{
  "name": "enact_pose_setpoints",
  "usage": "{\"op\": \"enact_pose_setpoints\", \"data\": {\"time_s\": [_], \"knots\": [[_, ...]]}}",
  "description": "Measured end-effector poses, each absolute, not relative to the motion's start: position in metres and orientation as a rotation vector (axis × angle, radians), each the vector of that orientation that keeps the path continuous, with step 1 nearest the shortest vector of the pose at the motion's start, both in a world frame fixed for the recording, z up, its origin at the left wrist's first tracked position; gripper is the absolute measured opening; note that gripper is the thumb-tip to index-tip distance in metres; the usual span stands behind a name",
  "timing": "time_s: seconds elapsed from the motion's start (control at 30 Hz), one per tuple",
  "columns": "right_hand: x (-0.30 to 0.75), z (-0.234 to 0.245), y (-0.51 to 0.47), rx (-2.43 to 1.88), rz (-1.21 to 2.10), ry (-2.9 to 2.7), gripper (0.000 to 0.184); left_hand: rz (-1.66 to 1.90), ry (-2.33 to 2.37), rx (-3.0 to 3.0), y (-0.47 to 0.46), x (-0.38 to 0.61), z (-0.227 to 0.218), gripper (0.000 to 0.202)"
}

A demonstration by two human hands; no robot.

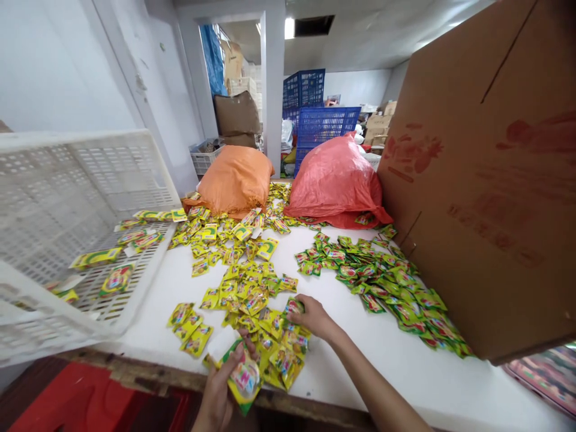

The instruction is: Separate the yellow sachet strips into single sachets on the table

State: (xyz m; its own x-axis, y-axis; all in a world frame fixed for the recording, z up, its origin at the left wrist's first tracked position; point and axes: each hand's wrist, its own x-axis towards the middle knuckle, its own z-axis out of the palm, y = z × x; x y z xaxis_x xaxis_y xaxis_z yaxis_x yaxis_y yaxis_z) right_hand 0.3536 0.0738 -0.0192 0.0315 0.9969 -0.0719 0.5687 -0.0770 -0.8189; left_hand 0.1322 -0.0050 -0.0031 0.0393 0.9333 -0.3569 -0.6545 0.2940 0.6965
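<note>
My left hand (220, 384) is closed around a yellow-and-green printed packet (245, 375) with a white flap at its upper end, low in the view near the table's front edge. Between the fingertips of my right hand (317, 318) is a small green sachet (293, 307), just above the yellow sachets (252, 291) heaped in the middle. Several yellow sachets (188, 327) lie in a row left of my left hand. To the right, a long pile of green sachets (387, 279) spreads over the white table (333, 366).
A white plastic crate (164, 258) holding flat yellow-green packets (96, 258) lies tipped on its side at left. At the back, an orange sack (240, 174) and a red sack (337, 174) rest among sachets. A large cardboard box (486, 198) blocks the right side. Blue crates (324, 123) stand beyond.
</note>
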Motion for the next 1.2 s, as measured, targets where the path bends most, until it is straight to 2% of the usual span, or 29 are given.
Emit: {"op": "enact_pose_setpoints", "data": {"time_s": [0.13, 0.33, 0.57, 0.7, 0.8, 0.9, 1.07, 1.2], "knots": [[0.395, -0.011, 0.059, -1.726, 0.805, -1.589, 0.020, 1.257, 0.879, 0.355, -0.002, 0.129, -0.008, 0.059], [0.464, 0.000, 0.027, -1.763, 0.615, -1.491, 0.026, 1.214, 0.908, 0.400, 0.001, 0.128, -0.007, 0.062], [0.489, 0.000, -0.016, -1.885, 0.782, -1.661, 0.027, 1.218, 0.934, 0.363, 0.001, 0.131, -0.002, 0.065], [0.492, -0.001, -0.024, -1.934, 0.677, -1.613, 0.013, 1.188, 0.973, 0.385, 0.002, 0.131, 0.000, 0.066], [0.494, -0.001, -0.027, -1.834, 0.650, -1.508, 0.011, 1.190, 0.989, 0.387, 0.002, 0.130, 0.000, 0.067], [0.494, -0.003, -0.029, -1.747, 0.665, -1.334, 0.018, 1.193, 0.982, 0.371, 0.002, 0.130, -0.001, 0.066], [0.478, -0.018, -0.026, -1.635, 0.632, -0.864, 0.050, 1.188, 0.979, 0.366, 0.002, 0.132, -0.002, 0.061], [0.454, -0.038, -0.019, -1.815, 0.589, -0.848, 0.048, 1.184, 0.958, 0.401, 0.000, 0.137, 0.002, 0.061]]}}
